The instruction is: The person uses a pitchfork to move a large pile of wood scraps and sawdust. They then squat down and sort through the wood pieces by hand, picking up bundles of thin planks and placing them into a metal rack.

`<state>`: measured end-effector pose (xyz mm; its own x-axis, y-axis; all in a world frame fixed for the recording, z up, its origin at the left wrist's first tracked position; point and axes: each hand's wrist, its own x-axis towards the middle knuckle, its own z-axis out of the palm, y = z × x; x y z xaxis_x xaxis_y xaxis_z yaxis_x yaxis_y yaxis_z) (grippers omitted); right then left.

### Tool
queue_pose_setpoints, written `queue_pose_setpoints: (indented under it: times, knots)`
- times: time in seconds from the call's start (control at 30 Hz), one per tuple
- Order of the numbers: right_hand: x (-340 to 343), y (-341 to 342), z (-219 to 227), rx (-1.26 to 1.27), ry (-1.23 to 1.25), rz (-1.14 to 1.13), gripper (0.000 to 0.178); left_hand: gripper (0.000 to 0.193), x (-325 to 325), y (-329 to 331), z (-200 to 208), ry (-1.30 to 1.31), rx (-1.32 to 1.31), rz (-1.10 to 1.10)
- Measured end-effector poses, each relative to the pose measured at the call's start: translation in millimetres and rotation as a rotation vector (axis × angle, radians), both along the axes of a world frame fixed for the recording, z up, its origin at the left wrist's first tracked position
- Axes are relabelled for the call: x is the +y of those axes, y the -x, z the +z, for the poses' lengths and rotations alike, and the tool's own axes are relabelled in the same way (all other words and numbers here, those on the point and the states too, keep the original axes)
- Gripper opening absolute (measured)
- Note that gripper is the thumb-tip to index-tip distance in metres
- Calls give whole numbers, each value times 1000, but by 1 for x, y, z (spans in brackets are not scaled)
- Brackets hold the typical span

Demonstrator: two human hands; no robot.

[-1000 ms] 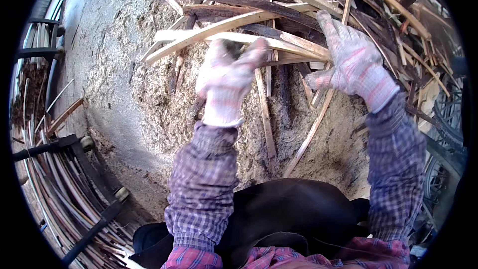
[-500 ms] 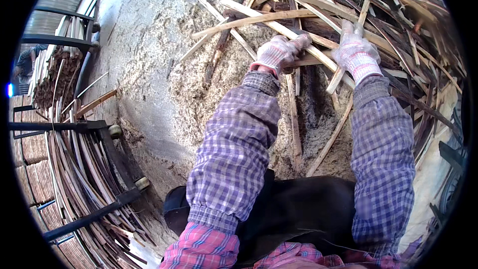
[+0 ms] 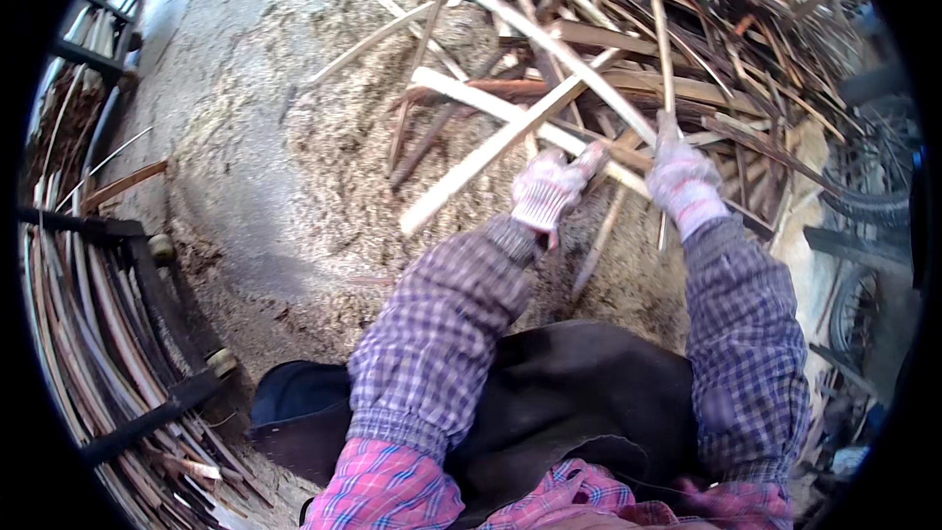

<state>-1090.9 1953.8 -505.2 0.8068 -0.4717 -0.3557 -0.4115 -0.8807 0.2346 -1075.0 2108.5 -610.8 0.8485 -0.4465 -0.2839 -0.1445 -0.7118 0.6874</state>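
Both my hands wear whitish knit gloves and reach over a heap of thin wooden strips. My left hand (image 3: pixel 549 184) has thumb and fingers apart, just above a pale wooden strip (image 3: pixel 471 96) that passes beneath the fingers. Closed around the lower end of an upright narrow wooden strip (image 3: pixel 663 54) is my right hand (image 3: pixel 684 177). The tip of a long pale strip (image 3: pixel 545 37) slants down to the same fingers; whether they grip it too is hidden. A broad light strip (image 3: pixel 496 152) lies crosswise on top, left of my hands.
Tangled wood strips (image 3: pixel 746 29) spread across the far right. Sawdust (image 3: pixel 343 167) covers the floor. On the left, a dark metal rack (image 3: pixel 182 402) with small wheels holds bundled long strips (image 3: pixel 74 334). Spoked wheels (image 3: pixel 859 309) stand at the right edge.
My view has shifted, and both hands now sit nearer my body. The fingers of my left hand have come apart from the pale strip. My right hand's strip now points up and away.
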Motion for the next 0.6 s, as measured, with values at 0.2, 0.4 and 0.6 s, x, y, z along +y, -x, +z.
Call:
queue_pose_setpoints:
  times: [0.2,0.4,0.6]
  knots:
    - [11,22,-5,181,-110,-96,86,65,8,43,-1,33,416,378]
    - [-12,21,-25,123,-228,-56,92,58,19,47,-25,674,359,284]
    - [-27,19,-38,38,-207,-66,87,43,27,8,-37,2504,1381,63]
